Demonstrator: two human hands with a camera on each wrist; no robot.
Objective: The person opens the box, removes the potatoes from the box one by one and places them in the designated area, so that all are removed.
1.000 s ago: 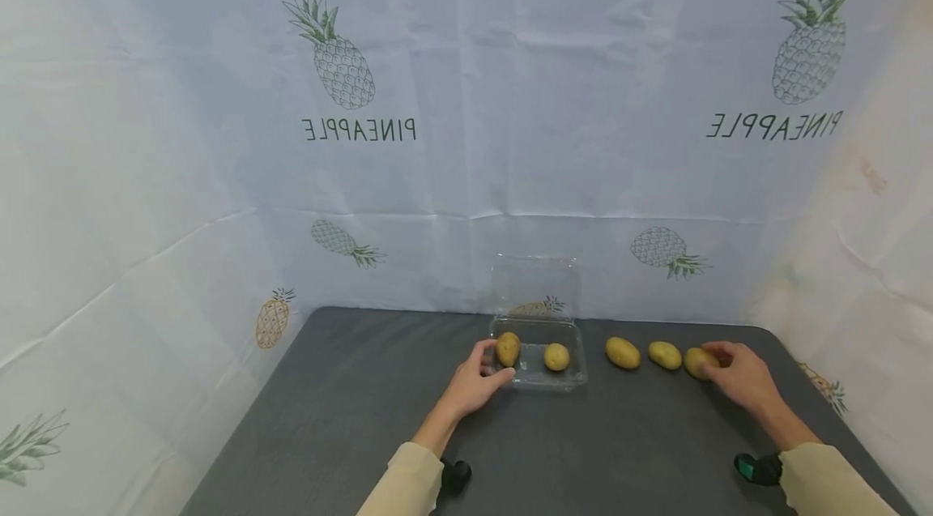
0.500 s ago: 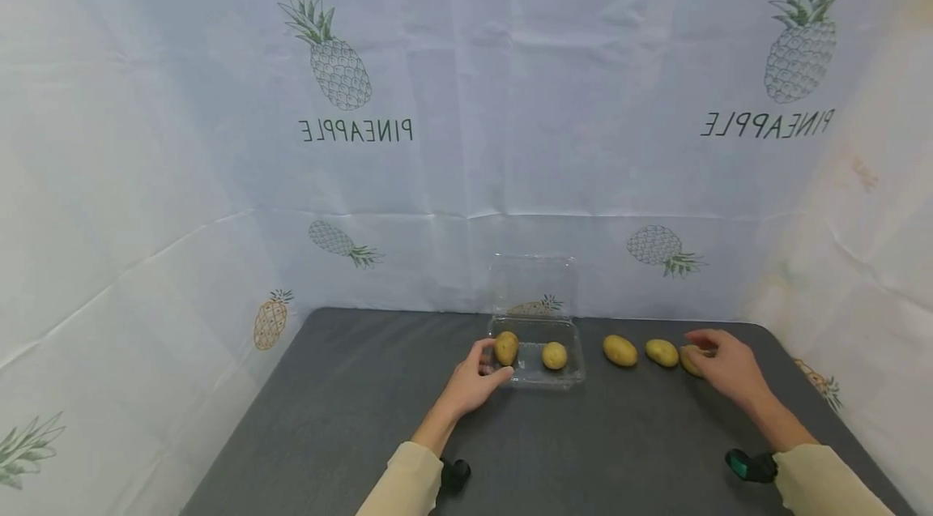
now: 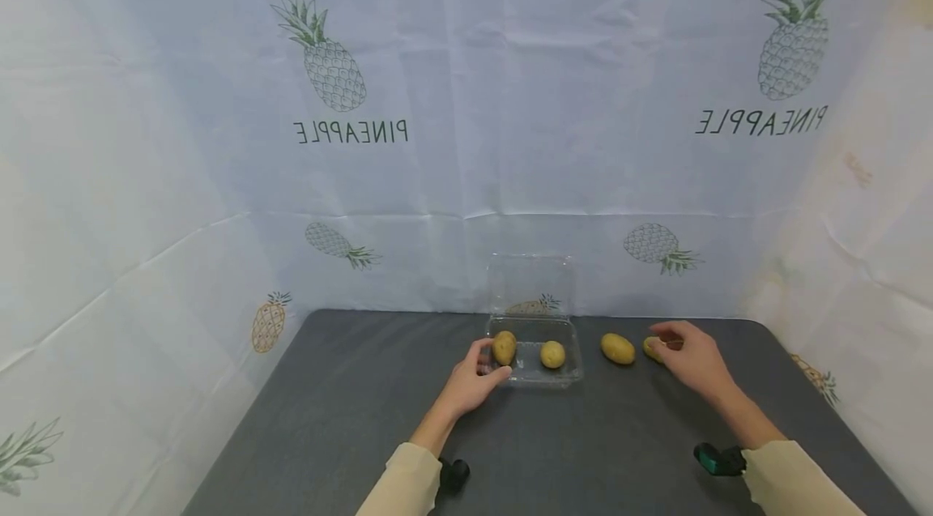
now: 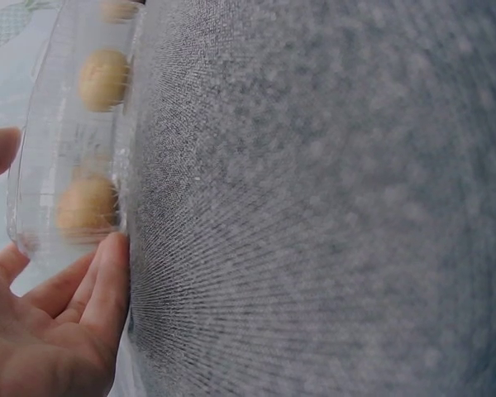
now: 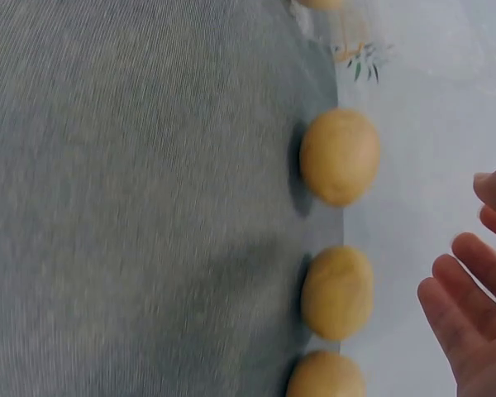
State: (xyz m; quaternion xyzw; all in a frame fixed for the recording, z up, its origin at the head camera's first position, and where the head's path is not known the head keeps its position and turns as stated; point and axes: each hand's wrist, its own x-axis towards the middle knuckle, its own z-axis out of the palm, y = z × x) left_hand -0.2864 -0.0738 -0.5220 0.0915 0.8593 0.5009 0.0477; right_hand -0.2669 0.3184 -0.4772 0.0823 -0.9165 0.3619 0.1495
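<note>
A clear plastic container (image 3: 543,378) with its lid raised stands at the back of the table, holding two potatoes: one potato (image 3: 504,347) at its left, another potato (image 3: 552,354) to the right. My left hand (image 3: 470,383) grips its near left corner, thumb along the front, fingers at the side. Right of the container lies a row of three potatoes. The first potato (image 3: 618,348) shows fully; my right hand (image 3: 692,358) hovers over the others with fingers loosely bent and nothing between them. The right wrist view shows the middle potato (image 5: 337,292) and the last potato (image 5: 326,379) below the hand.
The dark grey table (image 3: 583,443) reaches back to a white curtain (image 3: 466,135) printed with pineapples, which also hangs on both sides. The transparent lid (image 3: 530,283) stands up against the curtain. A black device (image 3: 717,459) is strapped to the right wrist.
My right hand has left the far right potato and moved left along the row, above the potatoes. My left hand stays at the container's corner.
</note>
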